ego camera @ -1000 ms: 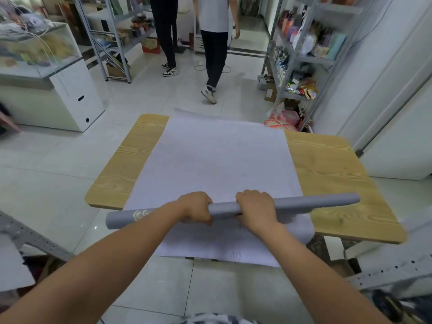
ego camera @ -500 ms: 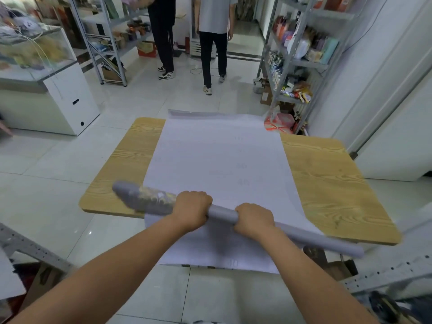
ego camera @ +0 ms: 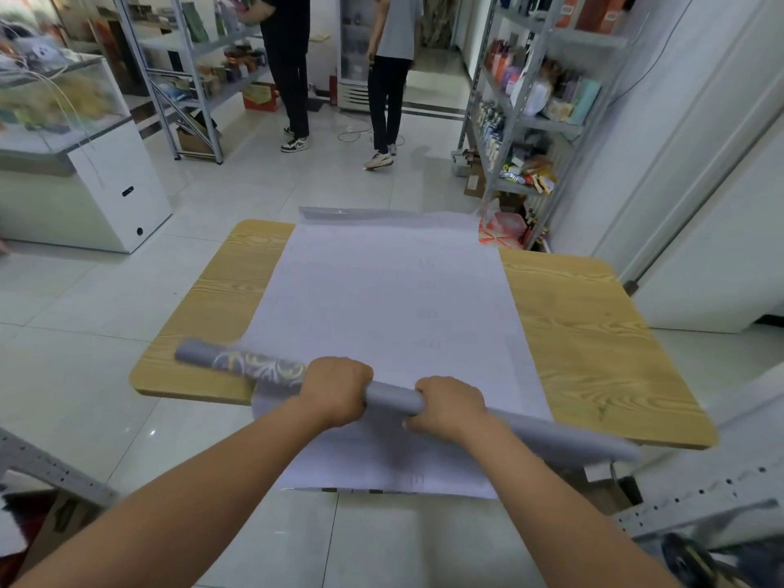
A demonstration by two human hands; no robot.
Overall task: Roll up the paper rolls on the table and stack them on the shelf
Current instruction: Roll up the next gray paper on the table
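Both hands, L hand (ego camera: 337,390) & R hand (ego camera: 452,404), grip 1 rolled grey paper roll (ego camera: 394,397). Roll tilted over table (ego camera: 594,345) near edge, above flat sheet (ego camera: 382,307).

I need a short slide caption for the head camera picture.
Left hand and right hand grip a grey paper roll slanted over a flat sheet on the wooden table.

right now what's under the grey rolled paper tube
Under the grey rolled paper tube: a flat pale lilac paper sheet on the wooden table; the sheet covers the tabletop.

A single wide-angle head view looks forward and down, close over the near edge of the wooden table (ego camera: 594,333).
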